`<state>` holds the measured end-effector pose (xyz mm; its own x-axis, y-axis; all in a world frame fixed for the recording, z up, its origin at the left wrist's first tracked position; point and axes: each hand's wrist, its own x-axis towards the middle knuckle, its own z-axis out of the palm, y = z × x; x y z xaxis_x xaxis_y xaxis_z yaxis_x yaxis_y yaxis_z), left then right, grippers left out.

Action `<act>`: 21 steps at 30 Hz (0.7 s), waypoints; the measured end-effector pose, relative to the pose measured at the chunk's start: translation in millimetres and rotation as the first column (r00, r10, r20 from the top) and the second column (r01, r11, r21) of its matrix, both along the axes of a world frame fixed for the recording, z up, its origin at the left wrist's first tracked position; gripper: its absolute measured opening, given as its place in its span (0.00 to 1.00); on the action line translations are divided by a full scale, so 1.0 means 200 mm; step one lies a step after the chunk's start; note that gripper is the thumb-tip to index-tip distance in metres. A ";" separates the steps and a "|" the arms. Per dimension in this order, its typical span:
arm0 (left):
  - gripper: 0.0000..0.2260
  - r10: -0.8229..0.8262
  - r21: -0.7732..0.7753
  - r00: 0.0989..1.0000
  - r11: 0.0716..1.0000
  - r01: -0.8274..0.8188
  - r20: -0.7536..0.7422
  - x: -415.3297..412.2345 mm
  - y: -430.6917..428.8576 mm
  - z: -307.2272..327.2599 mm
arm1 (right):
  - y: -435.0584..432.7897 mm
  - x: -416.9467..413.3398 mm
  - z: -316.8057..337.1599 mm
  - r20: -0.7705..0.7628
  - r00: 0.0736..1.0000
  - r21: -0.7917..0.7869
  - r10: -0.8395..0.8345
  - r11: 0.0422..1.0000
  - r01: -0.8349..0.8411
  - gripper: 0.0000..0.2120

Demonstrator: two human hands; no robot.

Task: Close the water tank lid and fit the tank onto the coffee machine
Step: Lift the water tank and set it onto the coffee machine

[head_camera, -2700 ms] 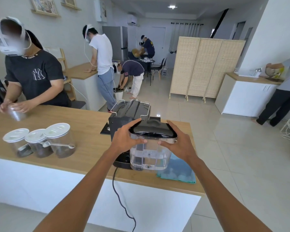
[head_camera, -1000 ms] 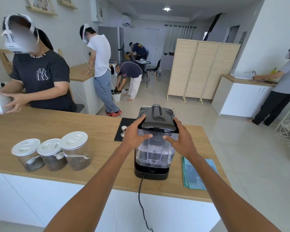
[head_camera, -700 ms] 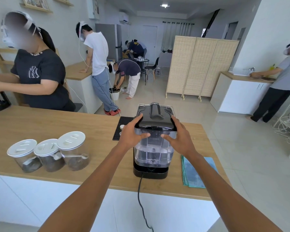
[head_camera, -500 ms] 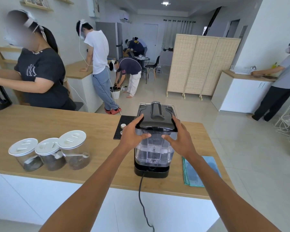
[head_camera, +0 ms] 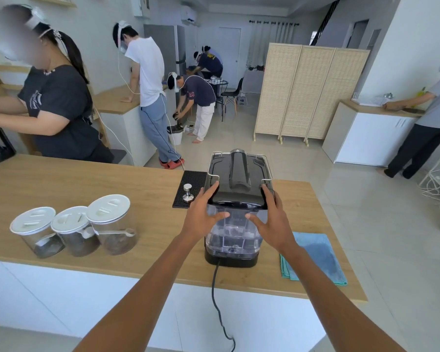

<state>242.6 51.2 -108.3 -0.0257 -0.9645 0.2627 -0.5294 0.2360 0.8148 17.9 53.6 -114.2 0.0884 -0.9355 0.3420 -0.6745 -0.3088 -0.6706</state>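
The clear water tank (head_camera: pixel 233 235) stands upright against the near side of the black coffee machine (head_camera: pixel 239 168), on the machine's base. Its black lid (head_camera: pixel 236 196) lies flat and closed on top. My left hand (head_camera: pixel 202 215) holds the tank's left side, index finger on the lid corner and thumb on the clear front. My right hand (head_camera: pixel 273 219) mirrors it on the right side. A little water shows in the tank's bottom.
Three white-lidded jars (head_camera: pixel 109 222) stand left on the wooden counter (head_camera: pixel 87 179). A metal tamper (head_camera: pixel 187 191) sits on a black mat (head_camera: pixel 191 179). A blue cloth (head_camera: pixel 318 255) lies right of the machine. The power cord (head_camera: pixel 215 288) hangs over the near edge. A person (head_camera: pixel 56 110) works across the counter.
The tank, first held low in front of the machine, now sits on the machine's base. Over the last second both hands stayed on it; their thumbs have shifted slightly.
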 end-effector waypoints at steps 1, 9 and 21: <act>0.42 -0.003 -0.006 1.000 1.000 0.003 0.004 0.01 -0.01 -0.01 | 0.00 0.00 0.00 -0.013 1.000 0.001 0.004 1.000 -0.004 0.44; 0.42 -0.016 -0.030 0.999 0.999 0.017 0.034 0.02 0.00 -0.02 | 0.01 0.00 -0.01 -0.031 0.999 -0.030 -0.018 0.999 0.017 0.45; 0.44 0.008 -0.026 0.983 1.000 -0.003 0.185 0.07 0.07 -0.02 | 0.04 -0.08 -0.03 -0.163 0.984 -0.005 -0.071 0.997 0.072 0.44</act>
